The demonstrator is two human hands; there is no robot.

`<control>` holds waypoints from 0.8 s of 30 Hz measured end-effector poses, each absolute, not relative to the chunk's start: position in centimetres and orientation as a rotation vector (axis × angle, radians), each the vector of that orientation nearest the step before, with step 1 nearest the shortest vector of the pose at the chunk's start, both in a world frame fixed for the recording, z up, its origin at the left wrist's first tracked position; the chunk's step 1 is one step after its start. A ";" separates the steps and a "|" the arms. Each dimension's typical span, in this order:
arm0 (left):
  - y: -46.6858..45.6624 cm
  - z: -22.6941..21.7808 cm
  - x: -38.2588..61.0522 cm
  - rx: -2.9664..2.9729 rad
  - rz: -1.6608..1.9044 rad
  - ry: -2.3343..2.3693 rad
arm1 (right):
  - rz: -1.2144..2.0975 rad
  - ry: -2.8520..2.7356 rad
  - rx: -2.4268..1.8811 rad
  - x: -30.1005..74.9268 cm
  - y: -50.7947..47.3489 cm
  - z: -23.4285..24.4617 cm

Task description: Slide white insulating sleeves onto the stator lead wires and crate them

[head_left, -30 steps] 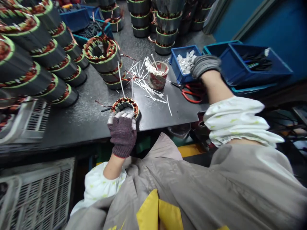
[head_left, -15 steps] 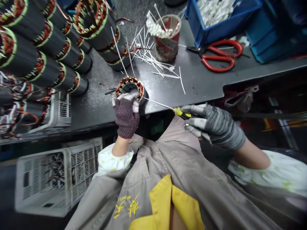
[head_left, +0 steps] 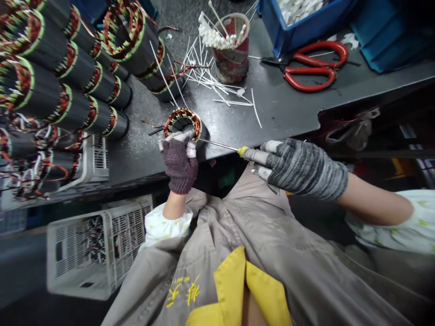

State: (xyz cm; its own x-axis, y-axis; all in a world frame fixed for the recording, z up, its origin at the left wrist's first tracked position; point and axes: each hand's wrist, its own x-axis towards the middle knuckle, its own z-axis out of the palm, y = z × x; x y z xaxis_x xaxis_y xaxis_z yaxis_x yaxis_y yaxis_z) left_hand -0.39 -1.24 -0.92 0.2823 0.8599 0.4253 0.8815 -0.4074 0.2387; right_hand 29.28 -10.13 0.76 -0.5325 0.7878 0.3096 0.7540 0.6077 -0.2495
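Observation:
A motor stator [head_left: 200, 127] with copper windings stands at the table's near edge. My left hand [head_left: 179, 159], in a dark purple glove with light fingertips, grips its near rim. Two white sticks [head_left: 162, 73] rise from the stator's far side, and wire leads [head_left: 153, 127] stick out to the left. My right hand [head_left: 288, 167], in a grey striped glove, is closed round the handle of a screwdriver [head_left: 222, 146]. The shaft points left, its tip at the stator's right near side; whether the tip touches the windings I cannot tell.
Stacked stators [head_left: 44, 86] fill the left. A cup [head_left: 233, 63] of white-tipped sticks stands behind loose white sticks [head_left: 212, 81]. Red-handled scissors [head_left: 312, 72] lie beside a blue bin [head_left: 278, 34] of white pieces. A white crate [head_left: 79, 253] sits below the table at left.
My right hand has shifted forward along the screwdriver, covering more of its handle. The screwdriver has moved slightly left. My left hand keeps its hold on the stator.

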 end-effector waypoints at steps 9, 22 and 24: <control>-1.1 -2.1 -0.4 -2.409 -0.887 -1.667 | 0.168 -2.294 -1.305 22.6 -7.9 -4.2; -0.1 -1.6 -1.5 -2.456 -1.070 -1.441 | -0.247 -1.906 -1.966 39.0 -1.6 6.4; -0.5 -1.1 -1.4 -2.475 -1.071 -1.472 | -0.173 -1.822 -2.027 38.9 2.7 7.3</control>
State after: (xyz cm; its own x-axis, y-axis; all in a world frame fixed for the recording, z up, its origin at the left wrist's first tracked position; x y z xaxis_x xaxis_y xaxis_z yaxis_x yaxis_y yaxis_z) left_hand -1.42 -0.45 -1.13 0.2988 0.7471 0.5938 0.7952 -0.5389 0.2779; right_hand 38.93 2.65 7.33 0.1388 0.9240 0.3563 0.9745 -0.0633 -0.2154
